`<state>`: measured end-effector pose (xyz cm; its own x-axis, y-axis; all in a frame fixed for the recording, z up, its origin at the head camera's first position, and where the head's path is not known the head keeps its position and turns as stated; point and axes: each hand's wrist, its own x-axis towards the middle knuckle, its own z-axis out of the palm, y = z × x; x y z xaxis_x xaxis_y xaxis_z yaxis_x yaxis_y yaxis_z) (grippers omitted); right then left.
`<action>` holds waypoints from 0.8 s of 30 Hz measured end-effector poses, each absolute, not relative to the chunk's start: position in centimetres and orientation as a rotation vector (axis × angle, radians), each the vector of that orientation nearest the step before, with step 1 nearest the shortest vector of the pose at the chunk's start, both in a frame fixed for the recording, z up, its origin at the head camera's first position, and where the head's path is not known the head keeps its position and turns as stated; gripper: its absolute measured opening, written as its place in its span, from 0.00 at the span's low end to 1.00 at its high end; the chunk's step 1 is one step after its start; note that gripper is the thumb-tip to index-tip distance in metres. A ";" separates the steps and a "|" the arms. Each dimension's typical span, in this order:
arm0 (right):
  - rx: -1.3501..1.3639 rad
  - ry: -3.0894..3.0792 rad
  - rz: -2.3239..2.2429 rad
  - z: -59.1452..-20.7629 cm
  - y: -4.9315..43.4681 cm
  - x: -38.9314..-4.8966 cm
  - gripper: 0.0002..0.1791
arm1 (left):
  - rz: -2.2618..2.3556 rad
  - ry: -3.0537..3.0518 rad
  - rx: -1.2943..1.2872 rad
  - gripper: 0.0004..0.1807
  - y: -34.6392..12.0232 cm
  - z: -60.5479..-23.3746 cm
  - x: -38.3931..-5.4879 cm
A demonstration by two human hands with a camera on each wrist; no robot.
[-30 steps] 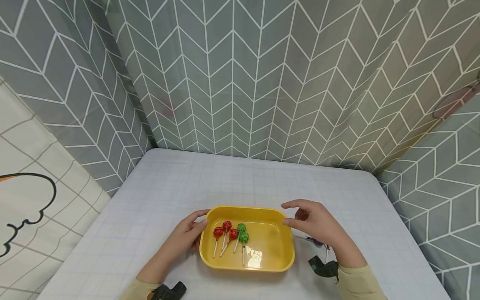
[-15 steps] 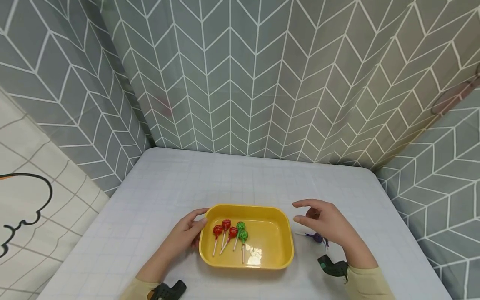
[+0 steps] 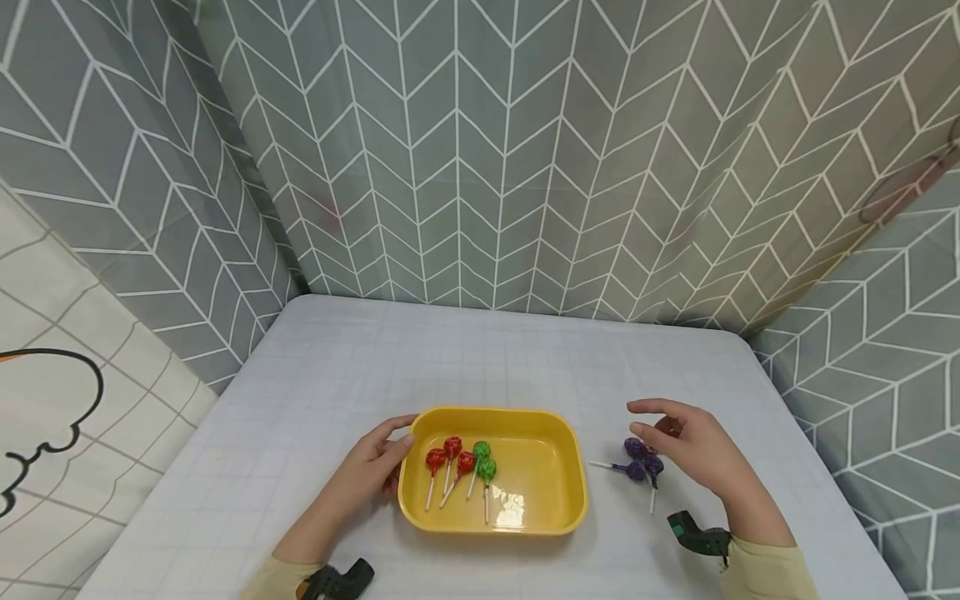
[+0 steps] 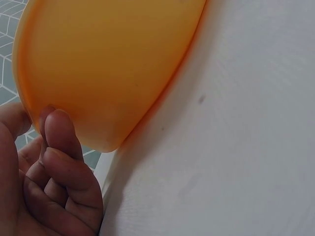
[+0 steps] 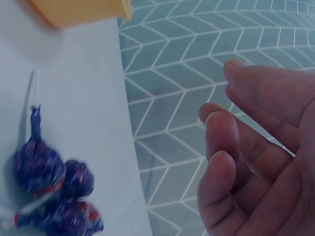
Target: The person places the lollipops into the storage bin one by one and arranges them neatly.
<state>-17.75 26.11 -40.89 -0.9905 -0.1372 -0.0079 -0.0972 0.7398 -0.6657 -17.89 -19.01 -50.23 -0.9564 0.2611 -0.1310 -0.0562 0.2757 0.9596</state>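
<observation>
The yellow tray [image 3: 536,471] lies on the white-covered table, with red lollipops [image 3: 436,460] and green lollipops [image 3: 487,470] inside, grouped toward its left half. My left hand [image 3: 375,461] grips the tray's left end, thumb at the rim; the left wrist view has the fingers against the tray's outer wall [image 4: 108,64]. To the right of the tray, purple lollipops [image 3: 635,472] lie together on the tabletop. Just above and right of them is my right hand [image 3: 697,442], holding nothing, thumb and index finger apart. The purple lollipops [image 5: 39,167] show beside the hand in the right wrist view.
A white grid-patterned cloth [image 3: 450,350] covers the table. Grey herringbone curtains [image 3: 480,167] stand behind the table and at its sides. Dark wrist-worn devices sit at the left wrist [image 3: 337,581] and at the right wrist [image 3: 699,536].
My right hand has moved right, away from the tray's right edge, uncovering the purple lollipops. The left hand stays at the tray's left end.
</observation>
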 end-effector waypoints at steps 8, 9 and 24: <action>-0.142 2.935 -0.992 -41.9 27.7 -17.1 0.22 | 1.729 2.292 0.121 0.20 -18.8 -50.2 -17.9; -0.128 2.934 -0.980 -42.0 27.8 -17.0 0.23 | 1.728 2.292 0.115 0.20 -18.8 -50.2 -17.9; 0.022 2.810 -0.985 -44.2 29.4 -16.8 0.28 | 1.733 2.290 0.114 0.20 -18.8 -50.2 -17.9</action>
